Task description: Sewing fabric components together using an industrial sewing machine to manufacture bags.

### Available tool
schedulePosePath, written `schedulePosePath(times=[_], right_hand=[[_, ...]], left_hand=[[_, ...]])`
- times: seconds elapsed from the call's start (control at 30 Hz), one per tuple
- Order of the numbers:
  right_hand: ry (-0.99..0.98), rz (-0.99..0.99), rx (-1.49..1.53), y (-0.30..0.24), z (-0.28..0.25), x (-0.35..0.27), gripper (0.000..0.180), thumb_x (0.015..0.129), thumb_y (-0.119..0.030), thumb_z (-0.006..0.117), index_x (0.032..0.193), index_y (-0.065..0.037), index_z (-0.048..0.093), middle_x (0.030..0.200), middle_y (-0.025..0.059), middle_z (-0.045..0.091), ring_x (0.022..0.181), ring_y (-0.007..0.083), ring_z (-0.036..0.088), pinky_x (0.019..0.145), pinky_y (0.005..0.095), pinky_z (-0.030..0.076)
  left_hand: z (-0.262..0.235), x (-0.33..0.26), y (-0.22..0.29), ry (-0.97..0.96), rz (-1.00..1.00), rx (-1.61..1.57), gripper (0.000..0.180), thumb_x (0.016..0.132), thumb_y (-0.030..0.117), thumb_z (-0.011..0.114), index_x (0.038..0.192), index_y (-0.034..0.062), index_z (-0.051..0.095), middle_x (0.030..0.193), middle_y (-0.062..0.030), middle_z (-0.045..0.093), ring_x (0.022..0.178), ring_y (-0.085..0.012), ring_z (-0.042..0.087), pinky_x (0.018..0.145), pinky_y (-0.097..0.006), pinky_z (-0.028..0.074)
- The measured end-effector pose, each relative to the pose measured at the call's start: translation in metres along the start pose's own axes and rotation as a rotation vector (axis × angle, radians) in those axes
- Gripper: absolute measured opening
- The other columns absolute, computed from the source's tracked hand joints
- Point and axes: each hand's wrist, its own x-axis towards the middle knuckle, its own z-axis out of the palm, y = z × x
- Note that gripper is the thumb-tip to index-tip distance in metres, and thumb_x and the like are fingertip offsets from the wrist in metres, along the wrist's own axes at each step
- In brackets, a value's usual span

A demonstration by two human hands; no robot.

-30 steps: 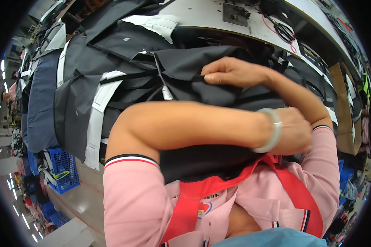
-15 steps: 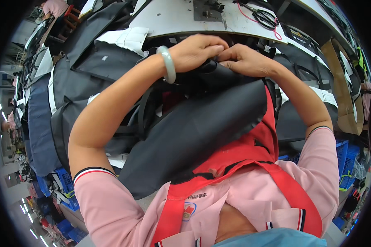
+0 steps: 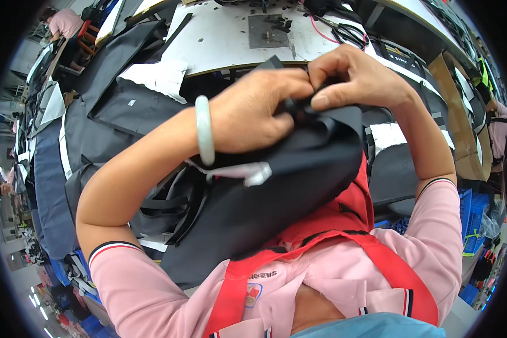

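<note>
A large sheet of smooth black fabric (image 3: 265,208) hangs over my lap and the red apron (image 3: 349,194). Its upper edge is gathered up between my two hands, in front of the white table. My left hand (image 3: 256,107), below a pale green bangle (image 3: 205,129), is closed on the fabric and slightly blurred. Close beside it, my right hand (image 3: 363,79) pinches the same bunched edge between thumb and fingers. Exactly what lies between the fingertips is hidden. Below my left wrist a whitish strip (image 3: 256,173) lies across the black fabric.
Ahead is a white worktable (image 3: 219,39) with a metal plate (image 3: 268,31) and black-handled scissors (image 3: 346,34) on a pink cord. Black fabric pieces (image 3: 141,104) are heaped at left. A cardboard box (image 3: 456,118) and blue crates (image 3: 472,219) stand right. Another person (image 3: 65,25) sits far left.
Both hands have come nearer to me, raising the fabric's edge, and my right hand's fingers have bent more. The whitish strip below my left wrist has come into view.
</note>
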Motion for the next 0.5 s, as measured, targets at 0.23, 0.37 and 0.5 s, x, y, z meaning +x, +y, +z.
schedulePosePath(times=[0.23, 0.37, 0.5], right_hand=[[0.244, 0.068, 0.052, 0.062, -0.014, 0.037, 0.024, 0.084, -0.024, 0.073, 0.091, -0.002, 0.066, 0.079, -0.0060, 0.059, 0.076, 0.0009, 0.050, 0.070, 0.0179, 0.041], [0.316, 0.039, 0.137, 0.069, -0.016, 0.045, 0.023, 0.084, -0.025, 0.073, 0.091, -0.003, 0.067, 0.078, -0.0059, 0.059, 0.075, 0.0007, 0.051, 0.069, 0.0178, 0.041], [0.377, 0.034, 0.256, 0.077, -0.026, 0.061, 0.025, 0.086, -0.024, 0.070, 0.098, -0.002, 0.068, 0.082, -0.0040, 0.063, 0.077, 0.0014, 0.054, 0.070, 0.0175, 0.043]], left_hand=[[-0.027, 0.017, -0.076, 0.076, -0.333, 0.138, 0.019, 0.081, 0.007, 0.061, 0.098, -0.0002, 0.057, 0.078, -0.0057, 0.058, 0.062, -0.0162, 0.056, 0.056, -0.028, 0.043], [-0.050, 0.025, -0.079, 0.004, -0.836, -0.638, 0.019, 0.093, 0.026, 0.063, 0.099, 0.0084, 0.061, 0.062, 0.0105, 0.039, 0.048, 0.0006, 0.028, 0.044, -0.017, 0.022], [-0.053, 0.028, -0.098, 0.160, -0.835, -0.658, 0.018, 0.094, 0.022, 0.062, 0.102, 0.0062, 0.063, 0.064, 0.0108, 0.042, 0.048, 0.0008, 0.030, 0.043, -0.017, 0.021]])
